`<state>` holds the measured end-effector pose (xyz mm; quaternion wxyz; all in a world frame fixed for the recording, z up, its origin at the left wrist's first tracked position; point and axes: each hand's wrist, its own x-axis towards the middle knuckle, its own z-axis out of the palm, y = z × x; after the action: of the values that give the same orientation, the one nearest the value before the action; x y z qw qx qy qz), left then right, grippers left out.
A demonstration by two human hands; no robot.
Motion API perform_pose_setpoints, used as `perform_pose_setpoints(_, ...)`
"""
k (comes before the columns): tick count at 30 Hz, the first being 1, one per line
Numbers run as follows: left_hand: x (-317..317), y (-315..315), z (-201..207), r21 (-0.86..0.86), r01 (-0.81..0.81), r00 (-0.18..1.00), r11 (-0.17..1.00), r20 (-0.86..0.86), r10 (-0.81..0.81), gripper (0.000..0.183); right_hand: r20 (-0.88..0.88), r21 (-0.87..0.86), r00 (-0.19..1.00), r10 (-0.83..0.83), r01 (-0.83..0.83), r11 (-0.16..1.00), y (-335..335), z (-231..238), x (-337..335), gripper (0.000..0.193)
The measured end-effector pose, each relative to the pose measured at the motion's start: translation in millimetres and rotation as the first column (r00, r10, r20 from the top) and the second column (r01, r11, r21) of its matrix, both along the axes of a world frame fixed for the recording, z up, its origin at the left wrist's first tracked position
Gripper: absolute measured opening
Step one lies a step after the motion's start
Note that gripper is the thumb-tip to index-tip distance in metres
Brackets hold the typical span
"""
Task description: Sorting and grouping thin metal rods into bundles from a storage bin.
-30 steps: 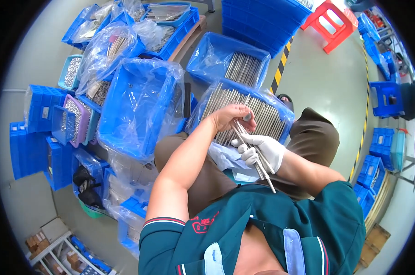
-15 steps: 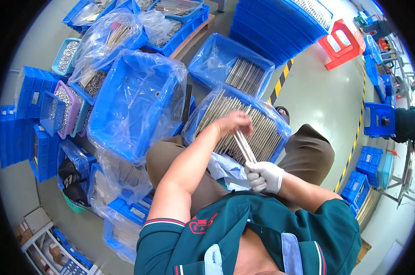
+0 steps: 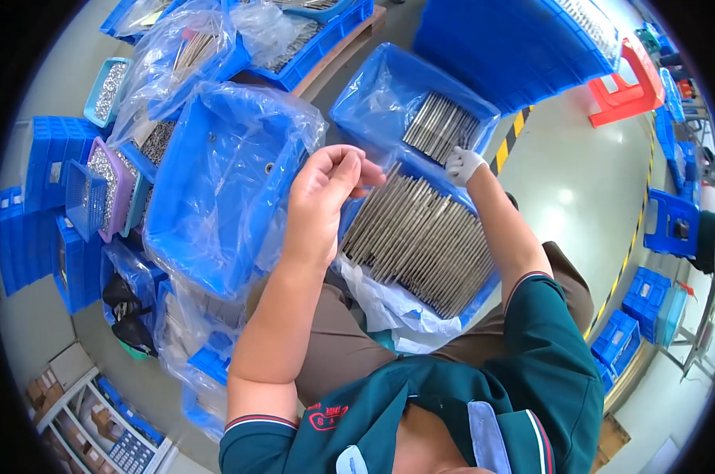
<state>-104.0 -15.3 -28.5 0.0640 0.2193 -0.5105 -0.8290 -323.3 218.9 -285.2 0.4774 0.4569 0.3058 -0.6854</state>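
Note:
My bare left hand (image 3: 330, 189) hovers between the big lined bin on the left and the near bin, its fingers half curled and slightly apart, with nothing visible in them. My right hand (image 3: 462, 166), in a white glove, is closed at the ends of thin metal rods (image 3: 440, 126) in the far blue bin (image 3: 365, 83); its fingertips are partly hidden. Between my knees, the near blue bin (image 3: 477, 304) holds a row of similar thin metal rods (image 3: 420, 237) lying side by side, with white wrapping (image 3: 381, 304) along its near edge.
Left of the rods stands a large blue bin (image 3: 215, 189) lined with clear plastic. Baskets of small shiny parts, including a purple one (image 3: 114, 197), are farther left. Tall blue crates (image 3: 484, 55) rise at the back; a red stool (image 3: 626, 87) stands beyond striped floor tape (image 3: 511, 138).
The thin rods once held between both hands no longer show there. My right hand has moved up and away to the far bin; my left has drawn back leftward.

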Motion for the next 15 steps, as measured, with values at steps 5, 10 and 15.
perform_pose_setpoints(5, 8, -16, 2, -0.004, -0.035, 0.999, 0.999, 0.017, 0.035, 0.021, -0.033, 0.048, 0.998, -0.062, 0.063, 0.997, -10, -46, -27, 0.041)
perform_pose_setpoints(10, 5, -18, 2, 0.010, 0.028, 0.998, 1.000, 0.060, -0.029, 0.029, -0.249, 0.299, 0.968, 0.020, 0.057, 0.953, -6, -93, -46, 0.041)
perform_pose_setpoints(15, 2, -19, -2, 0.071, 0.027, 0.997, 0.997, 0.065, -0.031, 0.024, -0.137, 0.696, 0.981, 0.136, -0.002, 0.718, -16, -123, -63, 0.011)
